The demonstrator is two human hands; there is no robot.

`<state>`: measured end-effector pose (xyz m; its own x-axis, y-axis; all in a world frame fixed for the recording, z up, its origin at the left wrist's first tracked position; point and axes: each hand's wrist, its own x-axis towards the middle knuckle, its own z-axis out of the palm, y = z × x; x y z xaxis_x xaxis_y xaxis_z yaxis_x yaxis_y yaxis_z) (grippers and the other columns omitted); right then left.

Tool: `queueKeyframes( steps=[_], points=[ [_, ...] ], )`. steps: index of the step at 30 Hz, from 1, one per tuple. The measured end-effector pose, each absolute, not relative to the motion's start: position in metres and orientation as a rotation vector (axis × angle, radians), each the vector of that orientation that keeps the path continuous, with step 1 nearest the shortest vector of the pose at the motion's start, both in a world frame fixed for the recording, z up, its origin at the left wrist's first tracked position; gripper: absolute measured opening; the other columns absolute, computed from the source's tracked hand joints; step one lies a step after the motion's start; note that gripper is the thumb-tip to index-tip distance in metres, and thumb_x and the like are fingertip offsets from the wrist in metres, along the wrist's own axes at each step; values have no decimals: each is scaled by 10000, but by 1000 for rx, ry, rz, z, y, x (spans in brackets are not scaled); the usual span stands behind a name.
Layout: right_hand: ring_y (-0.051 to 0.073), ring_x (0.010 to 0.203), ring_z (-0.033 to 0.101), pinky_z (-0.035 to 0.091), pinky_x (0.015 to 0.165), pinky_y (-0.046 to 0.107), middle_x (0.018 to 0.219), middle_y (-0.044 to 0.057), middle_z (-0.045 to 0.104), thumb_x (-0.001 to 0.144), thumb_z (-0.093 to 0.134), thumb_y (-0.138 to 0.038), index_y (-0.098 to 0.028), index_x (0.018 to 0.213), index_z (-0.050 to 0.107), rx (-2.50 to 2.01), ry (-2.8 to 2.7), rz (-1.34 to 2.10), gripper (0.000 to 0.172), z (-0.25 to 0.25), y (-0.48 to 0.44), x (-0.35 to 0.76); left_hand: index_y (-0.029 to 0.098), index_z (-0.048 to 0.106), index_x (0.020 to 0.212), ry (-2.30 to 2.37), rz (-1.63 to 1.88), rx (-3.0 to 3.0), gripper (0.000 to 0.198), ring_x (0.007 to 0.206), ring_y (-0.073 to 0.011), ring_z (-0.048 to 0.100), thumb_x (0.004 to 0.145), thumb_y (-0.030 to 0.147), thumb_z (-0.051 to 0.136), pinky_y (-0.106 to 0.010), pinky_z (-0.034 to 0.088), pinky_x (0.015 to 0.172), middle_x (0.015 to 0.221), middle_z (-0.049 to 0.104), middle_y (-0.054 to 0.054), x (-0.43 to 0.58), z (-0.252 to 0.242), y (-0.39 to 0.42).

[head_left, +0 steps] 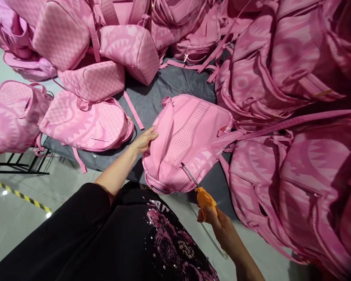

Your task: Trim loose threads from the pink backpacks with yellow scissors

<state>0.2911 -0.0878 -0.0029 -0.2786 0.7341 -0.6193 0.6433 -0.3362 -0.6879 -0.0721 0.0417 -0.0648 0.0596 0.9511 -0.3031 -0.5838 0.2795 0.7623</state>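
A plain pink backpack point(190, 136) lies back-side up on a dark grey cloth point(169, 84), its perforated back panel facing me. My left hand point(144, 141) grips its left edge, fingers curled onto the fabric. My right hand point(213, 218) is closed on orange-handled scissors point(203, 197). Their thin metal blades point up-left and the tip rests over the lower part of the backpack. One long pink strap runs from the backpack off to the right.
Piles of pink patterned backpacks point(295, 117) surround the cloth at the back, left and right. A black metal frame point(17, 166) and yellow-black floor tape point(20, 194) lie at the left. My black sequinned garment point(128, 242) fills the bottom.
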Motion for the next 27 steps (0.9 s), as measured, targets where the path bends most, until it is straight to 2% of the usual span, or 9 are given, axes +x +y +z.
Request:
queueKeyframes(
  steps=[6,9,12,15,18,20,22,24,27],
  points=[
    [212,763,623,542,801,351,759,74,655,842,340,-824,-207,703,608,-1858,-1790,1686,687,-6,-86,294,179,604,1294,910,1253,522,809,1155,-278,658,582,436,888,-408,467,1066,1192,721,-104,-73,-82,45],
    [225,804,634,550,801,356,786,86,668,837,338,-831,-206,696,614,-1870,-1757,1687,697,-9,-91,296,152,568,1343,1062,1187,638,816,1208,-313,622,666,540,807,-450,452,1076,1258,684,-147,-73,-85,49],
    [241,825,646,549,820,375,813,99,679,821,347,-846,-204,719,634,-1945,-1659,1647,711,-8,-103,295,142,484,1431,1541,1167,959,760,1351,-329,497,840,601,618,-494,366,1140,1414,573,-173,-68,-79,50],
    [249,867,649,540,867,387,864,111,685,806,355,-862,-198,750,641,-1990,-1471,1638,725,-3,-123,292,184,322,1539,1844,1043,1600,768,1494,-325,268,918,593,514,-531,211,1208,1602,331,-157,-54,-68,32],
    [247,898,646,542,861,370,872,112,678,806,357,-864,-189,782,631,-1957,-1234,1749,729,2,-151,289,245,253,1569,1428,597,2286,798,1528,-344,145,908,589,539,-585,116,1212,1652,207,-138,-36,-62,-4],
    [234,857,645,540,840,360,812,98,667,826,354,-845,-181,806,628,-1938,-1116,1851,719,4,-175,284,266,250,1570,1068,227,2527,863,1526,-369,141,857,559,636,-605,105,1203,1653,192,-154,-26,-67,-29],
    [216,788,637,528,815,349,752,81,653,863,349,-806,-175,787,622,-1935,-1073,1945,691,2,-199,274,235,232,1577,920,-56,2608,981,1518,-404,147,785,523,734,-603,116,1196,1645,174,-204,-19,-77,-45],
    [201,719,619,508,765,334,705,68,642,886,342,-778,-181,733,602,-1956,-1081,1973,669,-2,-221,259,178,201,1584,932,-202,2631,1075,1504,-435,176,743,529,771,-597,124,1190,1623,188,-262,-14,-86,-48],
    [201,676,607,478,708,324,679,55,636,879,326,-786,-196,724,576,-2018,-1086,1852,660,-13,-240,225,113,164,1585,921,-253,2659,1084,1459,-447,278,773,558,728,-612,116,1177,1561,297,-310,-9,-91,-40]
  ],
)
